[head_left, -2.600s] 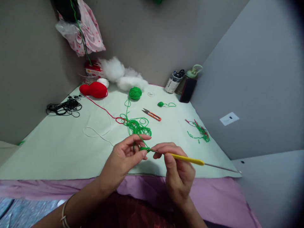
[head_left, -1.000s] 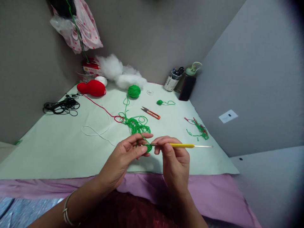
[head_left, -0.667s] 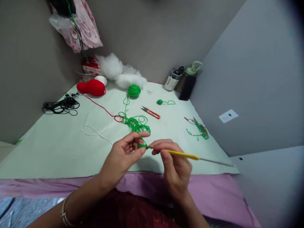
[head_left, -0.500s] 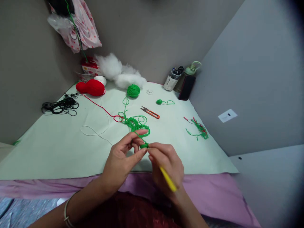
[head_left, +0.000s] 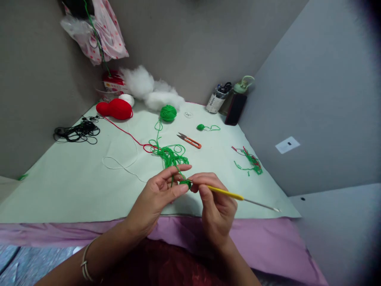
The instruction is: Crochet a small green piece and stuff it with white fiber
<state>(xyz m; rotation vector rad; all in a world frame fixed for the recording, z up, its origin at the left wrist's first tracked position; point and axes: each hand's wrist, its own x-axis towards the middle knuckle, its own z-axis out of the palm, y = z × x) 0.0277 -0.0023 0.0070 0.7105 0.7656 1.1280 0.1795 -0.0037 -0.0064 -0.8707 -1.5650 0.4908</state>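
Between the thumb and fingers of my left hand (head_left: 159, 194) is a small green crochet piece (head_left: 185, 183). Green yarn runs from it over my raised index finger to a loose tangle of green yarn (head_left: 172, 155) just beyond. My right hand (head_left: 218, 202) grips a crochet hook (head_left: 226, 193) by its yellow handle. One metal end of the hook meets the green piece; the other end points out to the right, over the table's front edge. Exactly how the tip sits in the stitches is too small to make out.
Thread snips (head_left: 189, 140) lie beyond the tangle, near a green yarn ball (head_left: 168, 113) and a small green piece (head_left: 201, 127). Red yarn (head_left: 114, 109), black cord (head_left: 77, 132) and white stuffing (head_left: 149, 87) are at the back left. Yarn scraps (head_left: 253, 162) lie right; a phone (head_left: 236, 109) leans behind.
My right hand has turned, swinging the hook from pointing down toward me to lying nearly sideways. My left hand has shifted slightly right with the green piece.
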